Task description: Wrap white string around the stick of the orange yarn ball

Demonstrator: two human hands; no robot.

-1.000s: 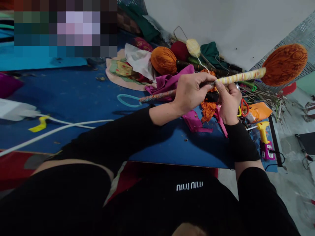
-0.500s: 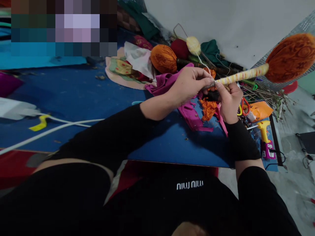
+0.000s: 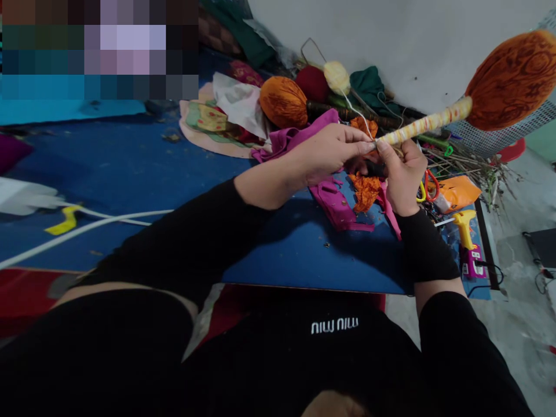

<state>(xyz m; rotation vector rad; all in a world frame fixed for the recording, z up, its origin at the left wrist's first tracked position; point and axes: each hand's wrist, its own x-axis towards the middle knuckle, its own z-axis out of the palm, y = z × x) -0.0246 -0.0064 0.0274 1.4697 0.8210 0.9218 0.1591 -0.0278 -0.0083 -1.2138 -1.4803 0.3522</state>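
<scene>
wrapped stick [image 3: 428,122] is up off the table [image 3: 330,265], i see its long axis slanting up & off to the person's r, orange bundle [image 3: 515,81] at its far end; l hand [image 3: 330,147] & r hand [image 3: 406,174] abt equally near the wrap's lower end, where the yarn [image 3: 358,113] comes down; l thumb + fingertips pinch there, r thumb presses just beside w/ fingers curled under; l arm [image 3: 195,226] reaches across, r wrist bent in

Orange oval head [image 3: 515,81]: matt printed cloth. Yellow-white slender handle [image 3: 428,124]: yarn-wrapped, ridged, matt. Pale-yellow round yarn ball [image 3: 337,78]: fibrous. Blue flat tabletop [image 3: 278,249]: smooth, low sheen. Yellow pistol-shaped tool [image 3: 465,230]: smooth plastic.
</scene>
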